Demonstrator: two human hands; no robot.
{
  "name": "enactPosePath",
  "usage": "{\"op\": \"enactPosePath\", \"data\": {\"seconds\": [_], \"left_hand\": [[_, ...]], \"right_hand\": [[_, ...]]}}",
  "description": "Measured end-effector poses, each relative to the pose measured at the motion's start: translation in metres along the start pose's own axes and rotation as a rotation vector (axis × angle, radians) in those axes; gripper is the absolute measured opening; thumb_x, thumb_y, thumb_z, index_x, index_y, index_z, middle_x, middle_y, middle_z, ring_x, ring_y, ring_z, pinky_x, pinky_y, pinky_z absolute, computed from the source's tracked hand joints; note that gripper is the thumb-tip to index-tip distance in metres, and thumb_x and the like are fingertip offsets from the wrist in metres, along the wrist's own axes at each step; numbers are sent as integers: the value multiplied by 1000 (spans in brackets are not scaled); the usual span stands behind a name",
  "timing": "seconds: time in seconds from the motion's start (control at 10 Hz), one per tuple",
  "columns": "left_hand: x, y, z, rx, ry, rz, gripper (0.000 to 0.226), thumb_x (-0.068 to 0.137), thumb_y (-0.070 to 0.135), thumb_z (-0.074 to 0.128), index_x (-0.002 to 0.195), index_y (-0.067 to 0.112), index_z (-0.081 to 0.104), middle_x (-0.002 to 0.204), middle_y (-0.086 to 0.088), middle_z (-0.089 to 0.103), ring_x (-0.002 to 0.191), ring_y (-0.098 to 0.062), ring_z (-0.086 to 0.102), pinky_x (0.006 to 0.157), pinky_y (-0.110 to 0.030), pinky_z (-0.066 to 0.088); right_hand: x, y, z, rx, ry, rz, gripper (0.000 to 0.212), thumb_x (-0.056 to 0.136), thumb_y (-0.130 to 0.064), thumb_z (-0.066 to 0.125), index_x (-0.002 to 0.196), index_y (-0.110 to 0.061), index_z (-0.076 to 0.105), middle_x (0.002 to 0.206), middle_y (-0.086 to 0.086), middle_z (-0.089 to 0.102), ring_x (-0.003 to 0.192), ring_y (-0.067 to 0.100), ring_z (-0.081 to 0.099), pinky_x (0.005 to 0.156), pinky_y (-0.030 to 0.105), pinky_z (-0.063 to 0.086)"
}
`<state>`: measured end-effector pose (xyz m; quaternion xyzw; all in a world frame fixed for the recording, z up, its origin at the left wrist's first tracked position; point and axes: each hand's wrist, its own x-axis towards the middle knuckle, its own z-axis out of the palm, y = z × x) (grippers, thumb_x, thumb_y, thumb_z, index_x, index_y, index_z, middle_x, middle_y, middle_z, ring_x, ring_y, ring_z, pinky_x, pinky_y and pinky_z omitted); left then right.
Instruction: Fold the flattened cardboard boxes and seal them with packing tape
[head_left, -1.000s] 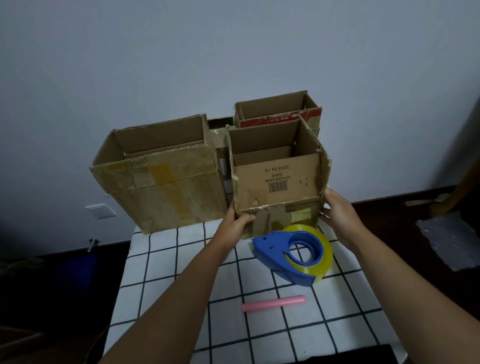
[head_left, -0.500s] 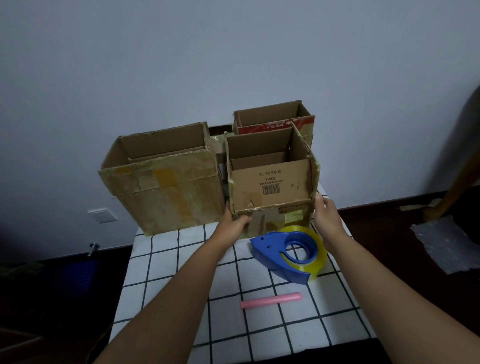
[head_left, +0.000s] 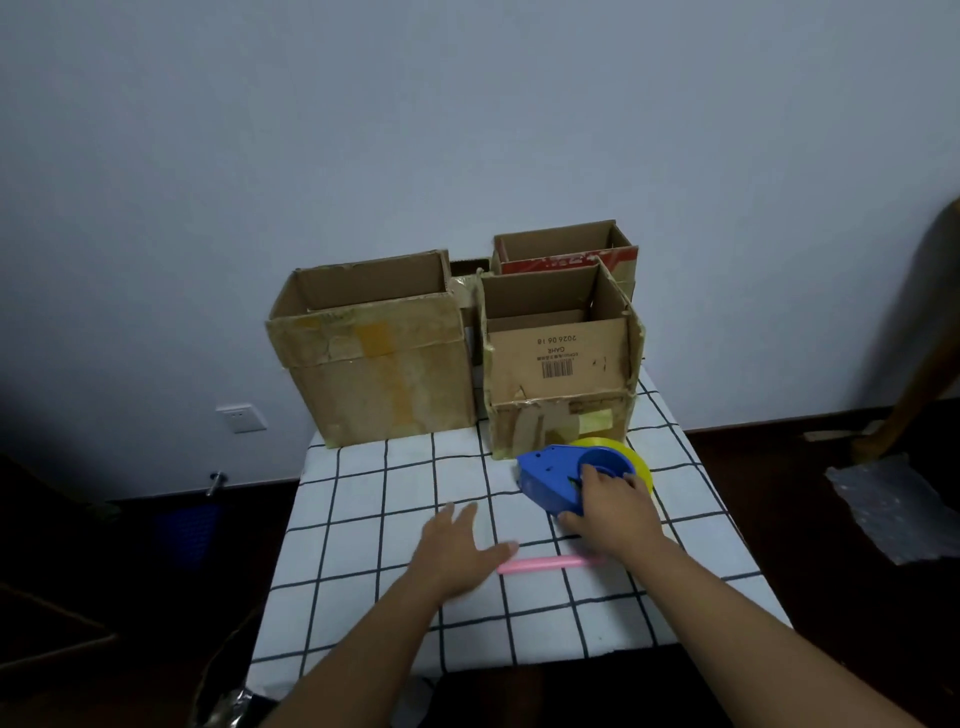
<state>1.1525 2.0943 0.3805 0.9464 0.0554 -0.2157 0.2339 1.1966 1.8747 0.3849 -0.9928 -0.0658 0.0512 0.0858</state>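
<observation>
While the right hand (head_left: 608, 506) lay on the blue tape dispenser (head_left: 558, 475), fingers curled over its top & thumb at its near edge, gripping it, the dispenser sat on the checked tablecloth (head_left: 363, 519) just in front of the middle box (head_left: 558, 358). The yellow tape roll (head_left: 631, 457) showed behind the dispenser's round end, partly hidden by it & the hand.

The left hand (head_left: 457, 551) hovered or rested low over the cloth w/ fingers straight & spread, holding nothing; can't tell if the palm touched the cloth. Its thumb tip was at the left end of a pink stick (head_left: 550, 564), which lay flat on the cloth between the two forearms; contact unclear.

Three cardboard boxes stood upright at the far edge of the table, tops open, flaps up. The big box (head_left: 379, 364) was on the left, w/ old yellowish tape patches across its front. The middle box was to its right, near but apart, w/ a barcode label & printed date upside down on its front flap, plus torn tape strips along the lower front. The red-printed box (head_left: 566, 254) stood directly behind the middle one, against the wall.

A wall socket (head_left: 240, 418) was low on the wall, left of the table. A crumpled plastic sheet (head_left: 898, 504) lay on the dark floor at right, near a wooden leg (head_left: 914, 384).
</observation>
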Motion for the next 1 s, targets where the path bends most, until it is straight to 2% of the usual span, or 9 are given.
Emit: {"op": "enactPosePath", "data": {"seconds": [0.1,0.2,0.4,0.5,0.6,0.8,0.9,1.0], "left_hand": [[-8,-10,20,102,-75,20,112,73,82,54,157,28,2,162,-7,-19,148,-30,-18,120,-50,-1],[-8,-14,28,144,-27,43,115,74,78,59,157,27,-1,161,-8,-23,148,-31,-20,119,-50,-4],[-6,-17,31,162,-5,47,114,74,79,57,157,27,-3,160,-9,-24,147,-32,-21,118,-49,-5],[-5,-16,32,178,-5,49,115,74,80,55,157,26,-5,160,-9,-24,147,-33,-22,118,-49,-5],[-6,-15,33,166,-12,57,114,75,79,55,157,26,-5,160,-9,-25,147,-33,-23,118,-49,-5],[-17,-20,40,86,53,109,107,78,78,53,157,28,1,162,-8,-19,148,-30,-20,119,-47,-7],[-26,-22,35,91,83,116,101,81,78,48,157,27,6,163,-7,-13,149,-28,-17,119,-44,-7],[-33,-15,14,134,184,146,92,86,74,44,157,26,11,164,-7,-7,150,-27,-12,120,-42,-5]], "right_hand": [[-3,-5,-7,-68,-6,-2,40,93,-48,53,116,-16,54,108,0,66,101,20,62,93,32,37],[-12,-1,-17,-53,29,15,39,94,-47,56,115,-15,51,113,3,65,103,23,61,88,31,39],[-42,31,-32,-70,73,100,48,93,-51,57,124,-16,50,120,3,63,106,24,61,91,33,42],[-62,43,-34,-69,62,163,44,93,-51,56,119,-16,52,117,2,64,104,22,63,88,33,42],[-77,48,-24,-91,20,212,44,94,-52,54,117,-15,51,114,3,65,102,23,64,80,33,43],[-85,47,-12,-96,-41,228,45,94,-51,55,121,-15,53,111,2,67,101,20,65,82,31,47],[-82,40,-28,-167,-86,244,49,90,-55,56,118,-15,55,107,1,66,97,20,65,75,30,46],[-75,15,-62,-191,15,196,50,91,-58,49,115,-15,56,112,2,64,104,23,60,76,31,43]]}}
